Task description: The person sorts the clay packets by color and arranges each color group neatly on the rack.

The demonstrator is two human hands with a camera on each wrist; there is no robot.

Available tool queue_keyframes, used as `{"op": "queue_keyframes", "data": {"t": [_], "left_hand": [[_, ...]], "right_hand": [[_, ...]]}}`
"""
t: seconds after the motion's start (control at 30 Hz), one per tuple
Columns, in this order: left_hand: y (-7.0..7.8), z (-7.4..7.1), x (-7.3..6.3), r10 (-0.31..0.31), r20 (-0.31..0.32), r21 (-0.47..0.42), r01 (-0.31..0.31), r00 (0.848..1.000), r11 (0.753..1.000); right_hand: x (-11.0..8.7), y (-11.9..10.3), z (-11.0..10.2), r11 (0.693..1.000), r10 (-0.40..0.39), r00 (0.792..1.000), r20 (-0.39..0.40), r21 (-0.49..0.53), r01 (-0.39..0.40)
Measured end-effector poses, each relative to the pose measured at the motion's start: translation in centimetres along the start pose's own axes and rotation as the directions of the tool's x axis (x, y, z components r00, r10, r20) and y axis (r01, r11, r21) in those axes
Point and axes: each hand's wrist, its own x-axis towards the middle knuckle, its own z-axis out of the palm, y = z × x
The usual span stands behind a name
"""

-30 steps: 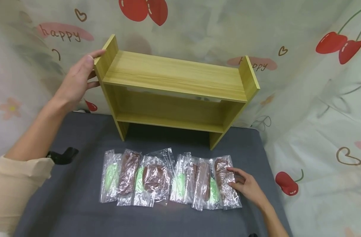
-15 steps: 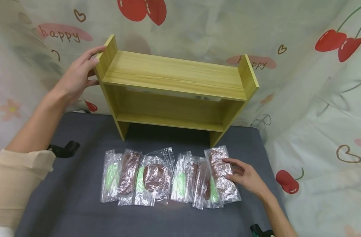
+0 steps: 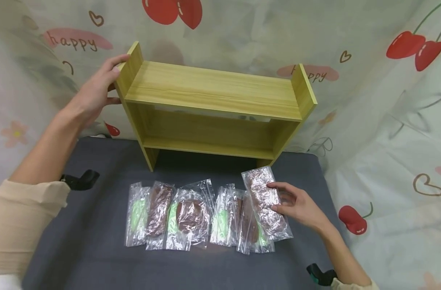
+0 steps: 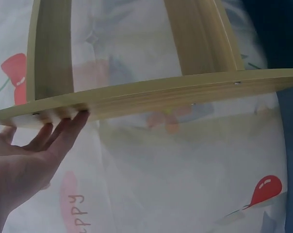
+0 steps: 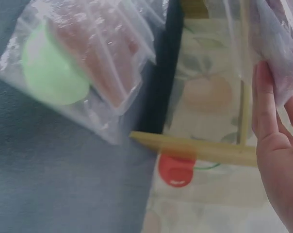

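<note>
My right hand [image 3: 298, 205] pinches a clear plastic bag with brown contents [image 3: 262, 197] between thumb and fingers. That bag is raised and tilted, overlapping the right end of a row of other bags; in the right wrist view it shows at the upper right edge. My left hand [image 3: 95, 90] rests its fingertips against the outer face of the left side panel [image 4: 151, 99] of a wooden shelf [image 3: 213, 90]. The left fingers are mostly straight in the left wrist view. Nearest the held bag lie a bag with a green piece [image 5: 54, 73] and a brown one [image 3: 247, 223].
The shelf has two boards and stands at the table's back edge. Along the front of the dark grey table [image 3: 191, 270] lie several more clear bags, including one with a round brown piece [image 3: 189, 215]. A printed curtain [image 3: 227, 36] hangs behind and at both sides.
My right hand has lifted the brown bag from the row's right end and moved it up and left, toward the shelf. The left hand shifts slightly but stays at the shelf's side.
</note>
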Motion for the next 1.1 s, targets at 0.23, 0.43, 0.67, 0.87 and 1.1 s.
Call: {"op": "queue_keyframes", "data": {"t": [0.23, 0.43, 0.67, 0.87, 1.1], "left_hand": [[-0.5, 0.5, 0.0, 0.026, -0.034, -0.017, -0.026, 0.999, 1.000], [-0.5, 0.7, 0.1, 0.024, -0.057, -0.005, -0.024, 0.998, 1.000], [-0.5, 0.6, -0.1, 0.034, -0.085, 0.003, -0.034, 0.996, 0.999], [-0.6, 0.5, 0.0, 0.041, -0.093, 0.010, -0.040, 0.995, 0.999], [-0.4, 0.7, -0.2, 0.057, -0.099, 0.021, -0.055, 0.993, 0.998]], "right_hand": [[1.1, -2.2, 0.2, 0.998, -0.055, 0.998, 0.032, 0.007, 0.055], [2.3, -4.3, 0.6, 0.994, -0.109, 0.993, 0.051, 0.013, 0.108], [3.6, -6.6, 1.3, 0.986, -0.164, 0.985, 0.053, 0.041, 0.162], [4.2, -8.4, 1.7, 0.986, -0.156, 0.987, 0.030, 0.066, 0.154], [4.8, -11.0, 2.0, 0.990, -0.108, 0.993, 0.045, 0.093, 0.104]]}}
